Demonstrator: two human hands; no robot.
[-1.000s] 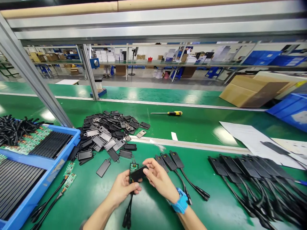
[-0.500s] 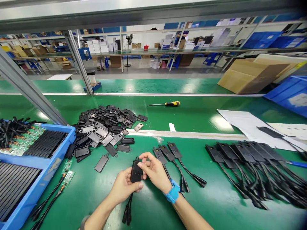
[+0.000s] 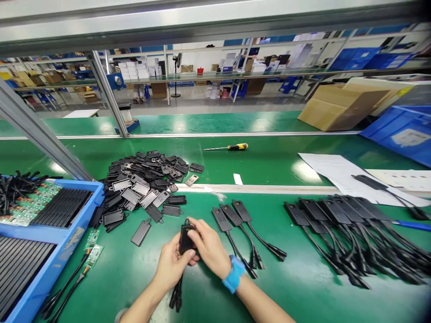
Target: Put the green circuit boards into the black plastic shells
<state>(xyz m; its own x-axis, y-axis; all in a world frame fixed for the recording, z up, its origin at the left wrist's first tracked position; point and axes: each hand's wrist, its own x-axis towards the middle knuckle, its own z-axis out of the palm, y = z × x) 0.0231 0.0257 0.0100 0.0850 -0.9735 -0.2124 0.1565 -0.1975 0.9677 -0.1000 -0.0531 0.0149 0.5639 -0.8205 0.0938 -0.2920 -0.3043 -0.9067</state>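
Both my hands grip one small black cased module (image 3: 185,238) just above the green bench mat (image 3: 289,296). My left hand (image 3: 171,264) wraps it from below and my right hand (image 3: 209,247), with a blue wrist strap (image 3: 233,274), presses its cover from above. The module's black cable (image 3: 177,294) hangs down toward me. Just right of my hands lie three finished modules with cables (image 3: 235,215). A pile of loose black cover shells (image 3: 148,184) sits to the upper left.
A blue tray (image 3: 63,251) with black trays and green circuit boards (image 3: 25,204) stands at the left. Several cabled modules (image 3: 340,220) lie in a row at the right. A yellow-handled screwdriver (image 3: 229,147), papers (image 3: 340,172) and a cardboard box (image 3: 336,107) lie farther back.
The black cover, held apart over the green board a second ago, is now closed over it. Both hands have tightened round the module and drawn slightly left.
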